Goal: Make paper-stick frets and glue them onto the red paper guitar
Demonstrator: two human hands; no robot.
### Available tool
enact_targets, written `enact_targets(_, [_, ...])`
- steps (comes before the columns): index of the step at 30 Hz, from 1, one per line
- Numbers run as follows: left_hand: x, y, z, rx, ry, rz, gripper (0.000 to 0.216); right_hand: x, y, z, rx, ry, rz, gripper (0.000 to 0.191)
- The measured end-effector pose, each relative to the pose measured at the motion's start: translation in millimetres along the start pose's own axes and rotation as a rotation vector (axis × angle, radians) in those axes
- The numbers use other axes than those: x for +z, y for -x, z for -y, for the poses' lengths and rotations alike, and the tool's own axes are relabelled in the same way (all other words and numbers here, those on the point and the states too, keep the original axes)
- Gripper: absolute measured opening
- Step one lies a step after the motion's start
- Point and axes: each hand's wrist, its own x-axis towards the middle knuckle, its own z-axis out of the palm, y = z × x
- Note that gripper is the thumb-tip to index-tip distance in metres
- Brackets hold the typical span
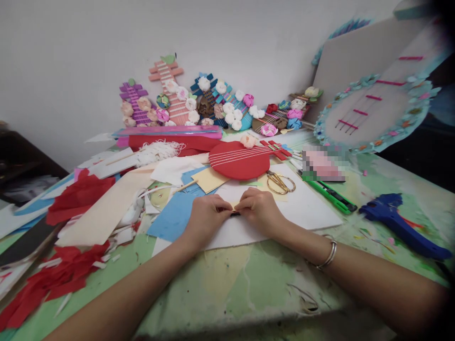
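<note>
Over a white sheet (298, 208), my left hand (208, 218) and my right hand (259, 210) meet fingertip to fingertip. Both are closed in a pinch on something small; a bit of yellow and a dark edge show between the fingers, too little to name. Just beyond them lies a red lute-shaped craft piece (240, 161) with white strings and red pegs. Gold-handled scissors (280, 183) rest beyond my right hand. Blue paper (174, 213) extends beside my left hand, with a yellow paper piece (208, 180) partly over it.
To the right lie a green cutter (336, 196) and a blue glue gun (405, 227). Red crepe paper (80, 196), a cream strip (110, 203) and scraps cover the left. Several flower-trimmed string-instrument crafts (174, 99) lean on the wall; a large one (369, 113) stands right.
</note>
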Motion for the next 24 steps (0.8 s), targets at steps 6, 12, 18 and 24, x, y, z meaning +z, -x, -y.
enact_targets(6, [1,1,3,0.022,-0.048,0.000,0.012,3,0,1,-0.045,0.000,-0.014,0.018])
enact_targets(12, [8,3,14,0.315,-0.221,-0.108,0.012,3,0,-3,-0.071,0.063,-0.011,0.016])
enact_targets(18, [8,4,13,0.480,-0.397,-0.117,0.022,-1,-2,-4,-0.086,0.057,0.029,0.016])
enact_targets(24, [11,4,13,0.496,-0.381,-0.146,0.023,0,-3,-5,-0.116,0.057,0.035,0.018])
